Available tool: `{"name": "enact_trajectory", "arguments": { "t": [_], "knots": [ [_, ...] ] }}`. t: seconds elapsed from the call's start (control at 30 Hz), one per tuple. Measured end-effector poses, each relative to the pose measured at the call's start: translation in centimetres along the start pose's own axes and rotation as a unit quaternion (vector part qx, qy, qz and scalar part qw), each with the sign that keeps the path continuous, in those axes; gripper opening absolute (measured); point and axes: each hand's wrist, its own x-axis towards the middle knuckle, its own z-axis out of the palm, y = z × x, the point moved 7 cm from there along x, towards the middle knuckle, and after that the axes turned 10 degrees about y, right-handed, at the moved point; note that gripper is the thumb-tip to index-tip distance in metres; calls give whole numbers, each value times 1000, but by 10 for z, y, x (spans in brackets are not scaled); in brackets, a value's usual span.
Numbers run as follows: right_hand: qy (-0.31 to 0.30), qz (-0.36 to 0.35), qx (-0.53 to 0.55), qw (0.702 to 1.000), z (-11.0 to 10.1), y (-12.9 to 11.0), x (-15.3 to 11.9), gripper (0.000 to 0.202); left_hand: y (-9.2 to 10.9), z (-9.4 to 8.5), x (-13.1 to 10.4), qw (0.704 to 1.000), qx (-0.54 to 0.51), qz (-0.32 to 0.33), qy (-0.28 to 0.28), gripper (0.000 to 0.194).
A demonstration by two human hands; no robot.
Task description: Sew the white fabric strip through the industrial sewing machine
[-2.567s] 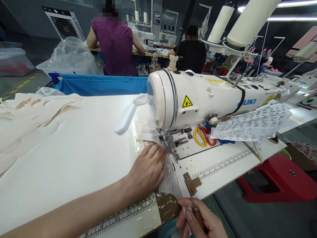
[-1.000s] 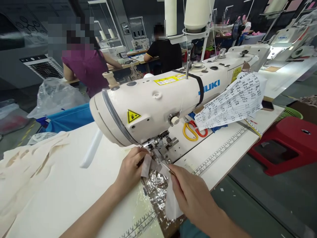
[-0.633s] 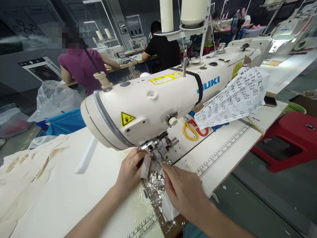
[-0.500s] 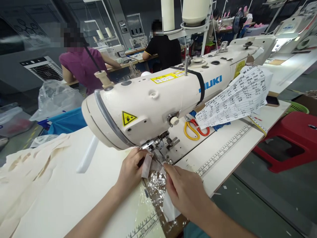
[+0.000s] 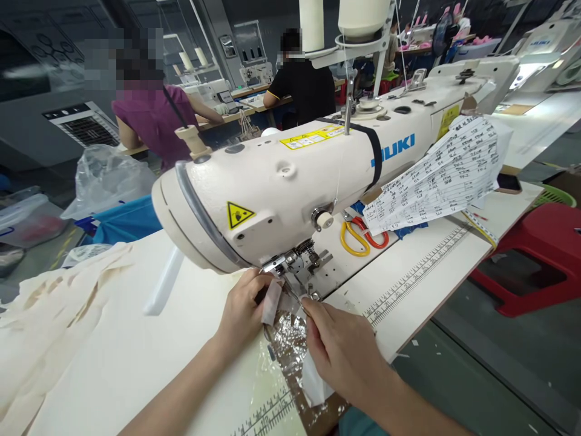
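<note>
A white sewing machine [image 5: 267,188] lies across the table, its presser-foot area [image 5: 293,263] just beyond my hands. My left hand [image 5: 242,303] is closed at the left of the foot, fingers bent around a thin white fabric strip [image 5: 271,301]. To the right, my right hand [image 5: 342,339] pinches at the front of the foot, thumb and forefinger together. What lies between those fingertips is too small to make out. Below that hand hangs another white piece of fabric [image 5: 314,381], over shiny clear plastic film [image 5: 290,339].
Yellow- and red-handled scissors [image 5: 356,241] lie behind the foot, near handwritten paper sheets [image 5: 438,172]. Cream fabric pieces [image 5: 68,290] cover the table's left side. A red stool [image 5: 538,260] stands at right. Two people [image 5: 302,88] sit with backs turned at machines beyond.
The view has shifted slightly, so the machine appears a little further right. Both hands keep nearly the same place and grip at the presser foot.
</note>
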Motion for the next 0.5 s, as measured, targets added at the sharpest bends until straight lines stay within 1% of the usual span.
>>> {"name": "enact_trajectory", "arguments": {
  "t": [0.23,0.4,0.5],
  "knots": [
    [5,-6,-6,1000,1,0,2,31,4,1,1,1000,-5,-8,-4,19],
    [11,-23,-7,1000,1,-2,-2,32,2,6,0,1000,4,-12,-10,17],
    [21,-28,-5,999,2,-2,-3,33,0,7,0,1000,-12,-21,-4,17]
  ]
}}
